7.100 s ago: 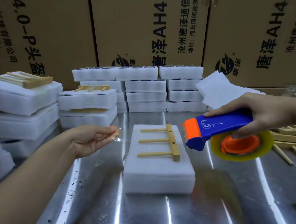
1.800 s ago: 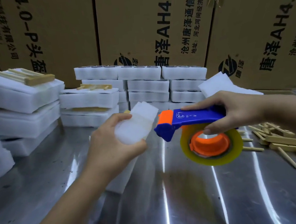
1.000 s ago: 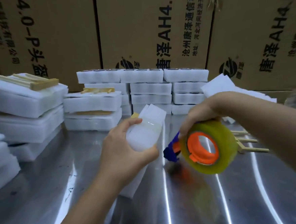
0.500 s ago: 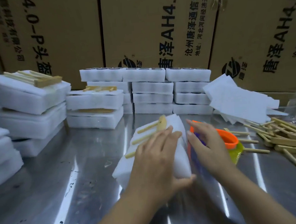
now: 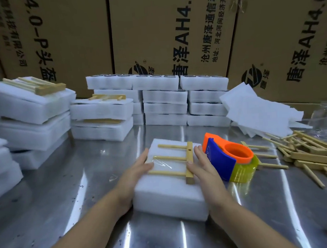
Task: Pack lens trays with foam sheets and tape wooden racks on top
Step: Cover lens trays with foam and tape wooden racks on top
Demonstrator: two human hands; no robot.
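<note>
left hand (image 5: 137,170): your fingers lie straight, pressing the pack's left edge; rub the clear tape (image 5: 161,162) flat there | foam-wrapped lens tray (image 5: 169,197): white, soft-edged block, mid steel table (image 5: 66,188), three-pronged wooden rack (image 5: 188,160) on top | right hand (image 5: 202,163): fingers straight against the right side, gripping nothing; press evenly | tape dispenser (image 5: 227,158): lying just beside.

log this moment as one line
left hand: flat against foam pack | right hand: flat beside wooden rack | tape dispenser: on table, right of foam pack
</note>
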